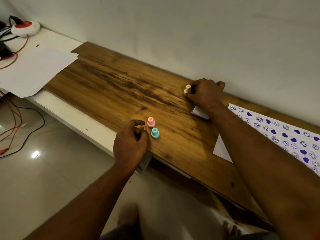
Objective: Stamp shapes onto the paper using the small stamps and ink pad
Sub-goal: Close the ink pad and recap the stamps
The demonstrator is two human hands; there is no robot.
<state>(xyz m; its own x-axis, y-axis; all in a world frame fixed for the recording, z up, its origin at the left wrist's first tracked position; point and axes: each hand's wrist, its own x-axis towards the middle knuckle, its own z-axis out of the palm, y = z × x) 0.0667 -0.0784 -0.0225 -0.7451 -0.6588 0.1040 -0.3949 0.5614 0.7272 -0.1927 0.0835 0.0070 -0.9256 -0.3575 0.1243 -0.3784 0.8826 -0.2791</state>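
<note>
Cream stamp [187, 88] is pinched by right hand [205, 94]; left hand [129, 141] lies empty, loosely curled. Best press it flat on paper [222, 151].

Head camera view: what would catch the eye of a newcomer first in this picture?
The white paper at the right, covered with blue smiley faces and hearts, stands out most. Near the wall, the right hand holds a cream stamp on the wooden board. By the board's near edge, a pink stamp and a teal stamp stand beside the left hand.
</note>
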